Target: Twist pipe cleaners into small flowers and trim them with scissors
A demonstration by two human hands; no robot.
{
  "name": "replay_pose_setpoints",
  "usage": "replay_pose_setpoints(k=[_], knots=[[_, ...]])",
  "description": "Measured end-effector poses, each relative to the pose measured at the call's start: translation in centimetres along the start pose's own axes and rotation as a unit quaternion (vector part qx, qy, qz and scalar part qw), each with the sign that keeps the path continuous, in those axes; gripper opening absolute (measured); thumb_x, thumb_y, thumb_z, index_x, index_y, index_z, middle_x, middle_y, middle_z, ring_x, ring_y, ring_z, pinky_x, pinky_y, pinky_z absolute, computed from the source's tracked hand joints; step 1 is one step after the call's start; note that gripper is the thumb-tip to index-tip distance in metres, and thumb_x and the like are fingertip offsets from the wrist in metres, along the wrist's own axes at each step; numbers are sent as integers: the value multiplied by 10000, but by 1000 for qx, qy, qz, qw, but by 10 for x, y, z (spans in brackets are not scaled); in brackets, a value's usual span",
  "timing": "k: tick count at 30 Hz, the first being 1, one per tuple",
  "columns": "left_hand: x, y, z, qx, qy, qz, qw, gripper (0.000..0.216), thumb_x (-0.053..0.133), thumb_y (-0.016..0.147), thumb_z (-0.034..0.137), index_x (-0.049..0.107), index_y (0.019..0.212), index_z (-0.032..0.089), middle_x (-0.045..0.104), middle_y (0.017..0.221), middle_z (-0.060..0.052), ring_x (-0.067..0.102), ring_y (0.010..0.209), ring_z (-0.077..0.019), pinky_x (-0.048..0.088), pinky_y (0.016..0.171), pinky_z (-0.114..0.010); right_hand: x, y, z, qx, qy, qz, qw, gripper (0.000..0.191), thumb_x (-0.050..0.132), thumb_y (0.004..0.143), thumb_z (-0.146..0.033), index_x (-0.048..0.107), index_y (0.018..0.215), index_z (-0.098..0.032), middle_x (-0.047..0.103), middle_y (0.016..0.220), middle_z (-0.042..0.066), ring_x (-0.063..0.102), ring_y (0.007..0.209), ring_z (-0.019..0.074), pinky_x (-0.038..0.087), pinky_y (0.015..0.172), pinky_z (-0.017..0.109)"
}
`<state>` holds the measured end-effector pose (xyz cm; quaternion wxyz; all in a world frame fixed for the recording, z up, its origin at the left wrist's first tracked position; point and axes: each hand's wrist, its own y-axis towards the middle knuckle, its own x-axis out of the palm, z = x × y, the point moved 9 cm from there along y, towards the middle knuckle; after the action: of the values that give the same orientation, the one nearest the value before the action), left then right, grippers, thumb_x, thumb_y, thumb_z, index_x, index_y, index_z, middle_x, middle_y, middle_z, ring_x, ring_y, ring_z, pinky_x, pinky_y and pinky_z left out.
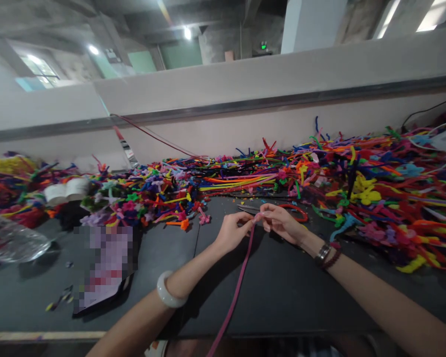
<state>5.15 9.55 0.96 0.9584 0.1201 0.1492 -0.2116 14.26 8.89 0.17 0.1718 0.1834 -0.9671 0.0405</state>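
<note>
From my remote seat, I see the left grip (232, 233) and right grip (280, 223) closed toward each other, their fingertips pinching the top of a pink pipe cleaner (241, 277). Only that top end looks worked, bent into a small tuft too tight to read from this view. The rest of the stem runs straight down from the grips, across the counter (301, 297) and over its near edge, so most of its length appears unshaped. Just beyond the gap between the grips lies a pair of scissors (249, 209), and beyond the right grip lies a loop of red pipe cleaner (295, 212). Farther past both grips, a heap of pipe cleaners (375, 198) mixes long straight stems with twisted flower shapes (134, 208), so much of that batch looks already formed.
</note>
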Motion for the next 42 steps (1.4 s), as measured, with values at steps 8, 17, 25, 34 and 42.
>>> replay_pose_setpoints(k=[8, 17, 25, 34, 42], knots=[[1, 1, -5, 7, -28, 0, 1000, 212, 511, 700, 329, 552, 753, 127, 541, 642, -8, 504, 564, -95, 444, 530, -202, -5, 3, 1, -9, -44, 63, 997, 73, 614, 657, -206, 612, 656, -132, 532, 521, -30, 440, 487, 50, 318, 500, 195], [7, 5, -18, -84, -200, -21, 976, 283, 605, 625, 372, 524, 719, 118, 506, 608, 18, 476, 511, -60, 435, 537, -207, -8, 2, 5, -7, -19, 74, 997, 194, 673, 594, -221, 665, 780, -169, 652, 843, 39, 569, 800, 130, 402, 774, 276], [17, 1, -18, -116, -252, -58, 959, 309, 631, 603, 381, 530, 704, 107, 521, 585, 23, 489, 504, -50, 422, 561, -209, -10, 3, 3, -24, -46, 77, 996, 130, 675, 593, -235, 659, 696, -156, 655, 712, 26, 579, 699, 117, 422, 733, 279], [18, 0, -26, -160, -268, -81, 947, 319, 662, 574, 361, 540, 706, 97, 570, 609, -9, 554, 561, -85, 446, 644, -257, -17, 2, -4, -75, -179, 115, 974, 164, 657, 601, -286, 655, 718, -173, 640, 729, 18, 557, 694, 137, 425, 703, 285], [24, -3, -24, -171, -312, -123, 926, 258, 637, 612, 334, 565, 664, 92, 597, 641, -40, 580, 625, -118, 452, 718, -302, -7, -4, -18, -123, -262, 115, 950, 131, 605, 657, -280, 655, 750, -201, 649, 758, 25, 571, 716, 166, 437, 714, 322]])
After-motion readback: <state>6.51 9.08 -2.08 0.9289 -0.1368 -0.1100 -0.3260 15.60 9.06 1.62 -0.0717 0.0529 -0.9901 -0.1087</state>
